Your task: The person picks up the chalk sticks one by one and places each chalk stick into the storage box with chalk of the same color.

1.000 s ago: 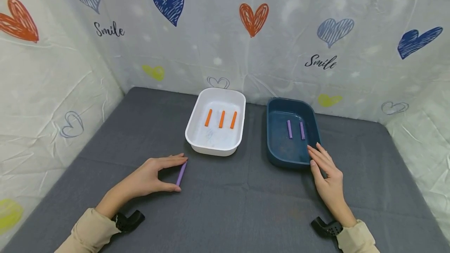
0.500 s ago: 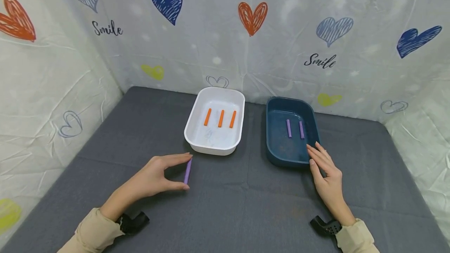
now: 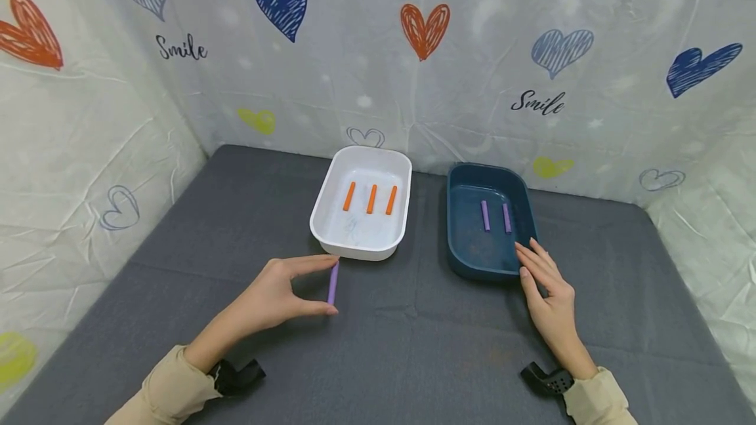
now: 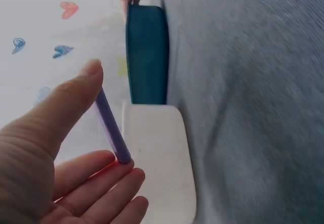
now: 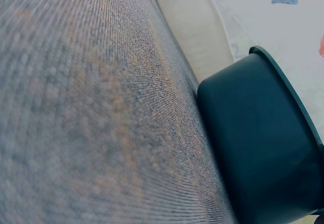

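Observation:
My left hand (image 3: 276, 295) pinches a slim purple crayon-like stick (image 3: 333, 283) end to end, between thumb and fingertips, in front of the white tray (image 3: 357, 254). In the left wrist view the stick (image 4: 111, 128) slants from the thumb tip down to the fingers, the other fingers loosely bent. Three orange sticks (image 3: 371, 199) lie side by side in the white tray. My right hand (image 3: 550, 297) rests its extended fingers at the near right corner of the dark teal tray (image 3: 481, 271), which holds two purple sticks (image 3: 485, 216).
Both trays stand on a grey cloth-covered table (image 3: 413, 359), the teal one to the right of the white. A white curtain (image 3: 354, 38) printed with hearts rises close behind them and along the sides. Black wrist mounts (image 3: 236, 378) sit at the cuffs.
My left hand has moved right with the purple stick, which now stands just before the white tray's near edge and is turned more upright in the head view. The right hand stays put.

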`<control>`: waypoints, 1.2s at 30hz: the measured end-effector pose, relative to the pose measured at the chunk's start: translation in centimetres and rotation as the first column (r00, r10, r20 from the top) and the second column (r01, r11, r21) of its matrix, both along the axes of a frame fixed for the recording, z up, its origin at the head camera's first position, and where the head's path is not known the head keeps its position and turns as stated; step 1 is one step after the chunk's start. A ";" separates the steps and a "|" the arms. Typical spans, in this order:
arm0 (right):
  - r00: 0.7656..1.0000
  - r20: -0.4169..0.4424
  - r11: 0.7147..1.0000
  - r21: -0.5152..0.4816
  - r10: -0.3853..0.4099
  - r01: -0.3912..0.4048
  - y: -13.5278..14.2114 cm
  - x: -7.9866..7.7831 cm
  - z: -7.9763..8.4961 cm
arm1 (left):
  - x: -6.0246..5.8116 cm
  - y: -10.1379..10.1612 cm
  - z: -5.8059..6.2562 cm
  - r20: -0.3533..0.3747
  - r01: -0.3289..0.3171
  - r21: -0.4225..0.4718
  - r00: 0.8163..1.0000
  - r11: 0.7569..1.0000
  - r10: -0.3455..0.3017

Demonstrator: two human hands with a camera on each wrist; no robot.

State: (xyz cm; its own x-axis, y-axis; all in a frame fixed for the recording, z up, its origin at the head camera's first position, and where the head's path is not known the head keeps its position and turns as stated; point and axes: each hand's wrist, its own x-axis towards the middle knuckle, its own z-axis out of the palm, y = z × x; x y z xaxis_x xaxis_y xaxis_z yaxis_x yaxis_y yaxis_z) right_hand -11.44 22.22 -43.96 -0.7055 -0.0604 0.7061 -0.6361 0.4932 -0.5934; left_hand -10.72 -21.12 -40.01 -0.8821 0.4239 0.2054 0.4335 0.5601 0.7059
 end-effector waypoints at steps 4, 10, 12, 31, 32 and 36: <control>1.000 0.003 1.000 0.002 -0.003 0.003 0.0 0.0 0.0 | -0.1 0.7 0.4 0.063 -0.011 0.049 0.998 0.999 0.008; 1.000 0.003 1.000 0.003 -0.005 0.005 0.0 0.0 0.0 | -0.5 1.9 1.0 0.091 -0.015 0.095 0.996 0.995 0.007; 1.000 0.004 1.000 0.003 -0.005 0.005 0.0 0.1 0.1 | -0.7 2.3 1.3 0.088 -0.007 0.103 0.996 0.995 -0.003; 1.000 0.003 1.000 -0.008 0.001 -0.001 0.0 0.0 -0.1 | -3.2 4.6 4.2 0.065 0.017 0.190 0.997 0.982 -0.030; 1.000 0.003 1.000 -0.009 0.001 -0.001 0.0 0.0 -0.1 | -3.4 4.8 4.4 0.064 0.016 0.193 0.998 0.981 -0.028; 1.000 0.006 1.000 -0.007 -0.001 0.001 0.0 0.0 0.0 | -4.1 5.3 4.8 0.056 0.003 0.184 0.998 0.983 -0.013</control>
State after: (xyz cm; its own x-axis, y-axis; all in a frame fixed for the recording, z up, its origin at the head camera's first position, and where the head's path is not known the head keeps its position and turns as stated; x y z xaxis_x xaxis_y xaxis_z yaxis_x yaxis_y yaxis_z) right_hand -11.41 22.21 -43.99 -0.7100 -0.0542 0.7022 -0.6317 0.4897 -0.6009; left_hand -14.83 -15.80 -35.20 -0.8911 0.3909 0.2304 0.3942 0.4155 0.8197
